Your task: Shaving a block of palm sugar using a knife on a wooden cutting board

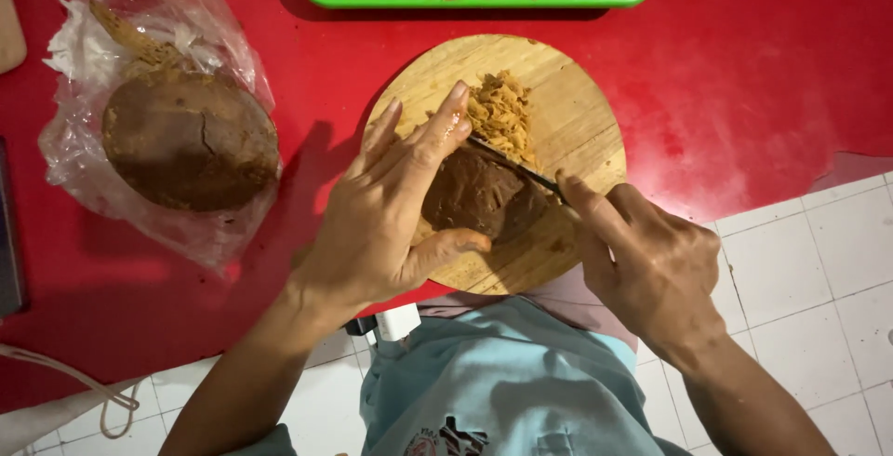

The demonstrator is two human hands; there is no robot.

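Brown block (479,197) mid-board, edges clear

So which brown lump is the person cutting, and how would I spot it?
Find the round wooden board on the red table. On it lies a dark brown block, steadied by the left hand, while the right hand presses a knife into it. Unlike the bigger brown cake in the plastic bag, it is bare, with pale shavings beside it.

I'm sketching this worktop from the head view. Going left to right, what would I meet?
Plastic bag with a brown block → left hand → dark brown block on the round wooden board → right hand holding the knife.
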